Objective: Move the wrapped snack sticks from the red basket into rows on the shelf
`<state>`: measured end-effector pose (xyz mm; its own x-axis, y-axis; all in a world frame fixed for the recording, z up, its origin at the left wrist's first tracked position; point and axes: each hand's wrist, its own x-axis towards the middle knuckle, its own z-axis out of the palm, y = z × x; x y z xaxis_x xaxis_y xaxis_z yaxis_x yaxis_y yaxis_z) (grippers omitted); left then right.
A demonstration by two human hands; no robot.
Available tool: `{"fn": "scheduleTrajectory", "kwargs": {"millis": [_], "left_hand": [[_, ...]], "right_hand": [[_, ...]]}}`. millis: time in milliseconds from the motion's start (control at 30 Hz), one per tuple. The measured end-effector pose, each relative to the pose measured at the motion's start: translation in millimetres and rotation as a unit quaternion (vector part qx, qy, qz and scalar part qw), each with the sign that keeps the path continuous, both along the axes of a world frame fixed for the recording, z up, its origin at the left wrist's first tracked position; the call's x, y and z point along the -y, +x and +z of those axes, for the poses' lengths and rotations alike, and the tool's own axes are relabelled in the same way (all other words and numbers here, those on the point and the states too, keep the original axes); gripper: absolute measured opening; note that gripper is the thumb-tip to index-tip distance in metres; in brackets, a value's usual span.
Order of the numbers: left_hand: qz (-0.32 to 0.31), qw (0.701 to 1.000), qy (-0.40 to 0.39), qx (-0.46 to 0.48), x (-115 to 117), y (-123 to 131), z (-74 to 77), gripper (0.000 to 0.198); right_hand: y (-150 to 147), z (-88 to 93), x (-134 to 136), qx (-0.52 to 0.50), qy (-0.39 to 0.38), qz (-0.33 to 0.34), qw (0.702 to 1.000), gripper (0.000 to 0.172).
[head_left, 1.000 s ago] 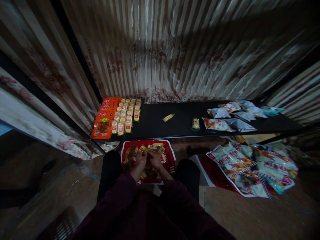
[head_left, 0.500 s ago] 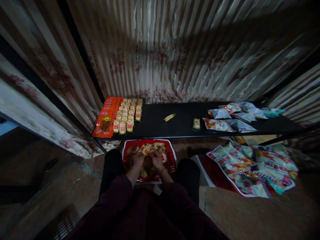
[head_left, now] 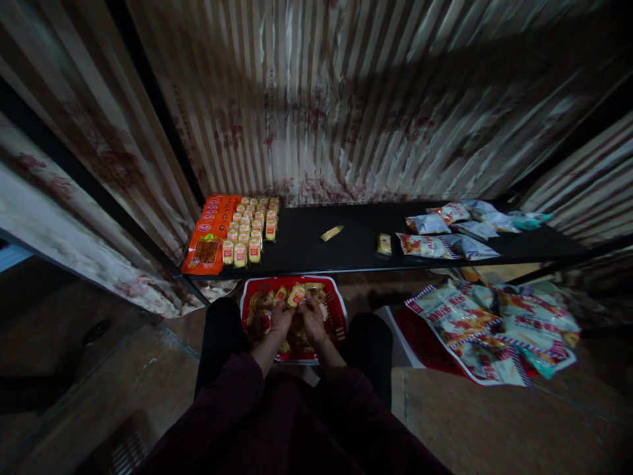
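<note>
Over a red basket [head_left: 342, 323] with a white rim, between my knees, both my hands are at work. A small wrapped snack cake [head_left: 296, 295], yellow with a red-and-white label, is between my fingertips. My left hand [head_left: 281, 319] has its fingers closed at the cake's left side. From the other side, my right hand [head_left: 312, 319] pinches it near its edge. More wrapped cakes [head_left: 266, 320] lie loose in the basket, around and under my hands. Dim light hides the exact fingertip contact.
A black shelf [head_left: 301, 251] runs across, just beyond the basket. On it are orange packets [head_left: 206, 247], rows of wrapped cakes [head_left: 241, 253], a lone stick-shaped packet [head_left: 331, 233], another small packet [head_left: 384, 244] and chip bags [head_left: 429, 245]. A second basket [head_left: 415, 340] heaped with bags stands right.
My hands have lifted slightly from among the cakes, and one labelled cake now shows raised between the fingertips. The view has shifted slightly.
</note>
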<state>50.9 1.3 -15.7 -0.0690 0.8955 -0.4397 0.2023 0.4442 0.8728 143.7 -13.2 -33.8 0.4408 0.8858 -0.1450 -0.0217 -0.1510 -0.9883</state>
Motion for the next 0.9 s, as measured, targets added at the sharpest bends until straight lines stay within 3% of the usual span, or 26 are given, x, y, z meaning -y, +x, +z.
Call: {"fn": "scheduleTrajectory", "kwargs": {"millis": [133,367,667,900], "left_hand": [[-0.034,0.999,0.025,-0.026,0,6,3.8,0.028],[-0.065,0.993,0.092,-0.034,2,13,9.0,0.045],[-0.054,0.979,0.152,-0.126,1,18,29.9,0.043],[-0.027,0.977,0.203,-0.061,2,19,41.7,0.051]], "right_hand": [[0,5.4,0,-0.057,-0.011,-0.031,0.998,0.059],[1,14.4,2,-0.089,0.035,-0.047,0.994,0.054],[4,27.7,3,-0.056,0.063,-0.058,0.995,0.045],[4,38.7,0,-0.039,0.075,-0.057,0.995,0.043]]}}
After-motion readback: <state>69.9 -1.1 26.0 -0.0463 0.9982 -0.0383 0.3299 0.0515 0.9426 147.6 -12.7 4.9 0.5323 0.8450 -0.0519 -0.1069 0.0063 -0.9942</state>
